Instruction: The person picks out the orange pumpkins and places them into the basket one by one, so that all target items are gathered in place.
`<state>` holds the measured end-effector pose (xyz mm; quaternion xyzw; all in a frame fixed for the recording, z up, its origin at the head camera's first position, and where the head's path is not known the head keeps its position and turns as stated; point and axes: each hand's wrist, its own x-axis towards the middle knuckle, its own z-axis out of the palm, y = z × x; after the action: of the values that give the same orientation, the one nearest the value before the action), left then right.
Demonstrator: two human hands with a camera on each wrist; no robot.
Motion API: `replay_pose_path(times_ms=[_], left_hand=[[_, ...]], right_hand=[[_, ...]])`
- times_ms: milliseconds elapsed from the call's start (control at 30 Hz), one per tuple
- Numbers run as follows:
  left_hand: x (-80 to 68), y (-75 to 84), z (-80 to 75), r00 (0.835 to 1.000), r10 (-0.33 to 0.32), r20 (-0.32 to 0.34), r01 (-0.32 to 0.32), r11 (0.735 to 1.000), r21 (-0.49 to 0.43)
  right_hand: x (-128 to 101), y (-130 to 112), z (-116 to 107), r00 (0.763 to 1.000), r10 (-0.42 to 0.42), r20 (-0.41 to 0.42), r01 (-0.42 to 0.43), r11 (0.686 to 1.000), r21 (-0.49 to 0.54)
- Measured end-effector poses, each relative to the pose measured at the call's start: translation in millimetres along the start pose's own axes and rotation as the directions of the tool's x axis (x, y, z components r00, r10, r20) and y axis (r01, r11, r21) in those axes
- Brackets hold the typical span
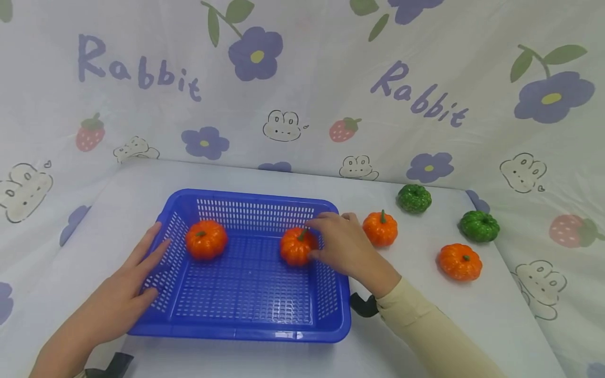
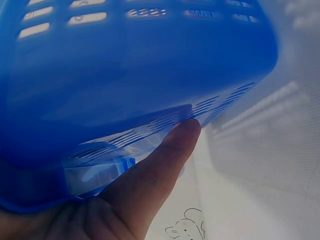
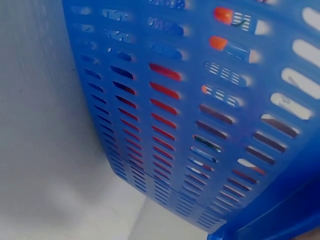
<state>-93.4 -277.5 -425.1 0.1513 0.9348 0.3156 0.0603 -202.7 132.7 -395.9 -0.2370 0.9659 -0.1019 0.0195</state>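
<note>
A blue plastic basket (image 1: 246,334) with slotted walls stands on the white table. Inside it, an orange toy pumpkin (image 1: 206,240) lies on the left and another orange pumpkin (image 1: 296,248) on the right. My right hand (image 1: 342,244) reaches over the right rim and holds the right pumpkin, thumb and fingertips at its side and top. My left hand (image 1: 120,296) rests on the basket's left side with fingers fairly straight. In the left wrist view a digit (image 2: 160,172) touches the basket wall (image 2: 125,75). Orange-red shows through the slotted wall (image 3: 165,120) in the right wrist view; the right fingers are hidden there.
Right of the basket lie two orange pumpkins, one near (image 1: 381,229) and one farther right (image 1: 460,262). Two green pumpkins, one at the back (image 1: 414,199) and one at the right edge (image 1: 479,227), lie there too. A patterned curtain (image 1: 302,89) hangs behind the table.
</note>
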Motion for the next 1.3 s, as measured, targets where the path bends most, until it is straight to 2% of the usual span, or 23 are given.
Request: replay_pose_path(times_ms=[200,367,533,700,900,1133,1300], left_hand=[[1.1,-0.1,-0.3,1.000,0.005,0.006,-0.005,1.000,-0.003],[1.0,-0.9,-0.2,1.000,0.011,-0.002,-0.011,1.000,0.002],[0.6,-1.7,-0.4,1.000,0.017,-0.014,-0.017,1.000,0.002],[1.3,-2.1,-1.2,0.999,0.028,-0.022,-0.028,1.000,0.001],[1.0,-1.2,-1.2,1.000,0.015,-0.015,-0.015,1.000,0.007],[0.8,-0.5,-1.1,1.000,0.007,-0.009,-0.007,1.000,0.009],[0.3,0.1,0.3,1.000,-0.010,-0.001,0.010,1.000,0.016]], right_hand=[[-6,8,0,0.999,-0.008,-0.038,0.013,0.991,0.132],[-13,12,-7,0.997,0.013,-0.076,0.010,0.957,0.289],[-21,16,-16,0.991,0.031,-0.134,0.023,0.925,0.379],[-32,27,-22,0.969,0.058,-0.239,0.045,0.914,0.403],[-43,40,-29,0.935,0.091,-0.343,0.053,0.920,0.388],[-57,53,-39,0.907,0.155,-0.392,0.019,0.914,0.405],[-66,60,-46,0.896,0.200,-0.396,-0.014,0.904,0.427]])
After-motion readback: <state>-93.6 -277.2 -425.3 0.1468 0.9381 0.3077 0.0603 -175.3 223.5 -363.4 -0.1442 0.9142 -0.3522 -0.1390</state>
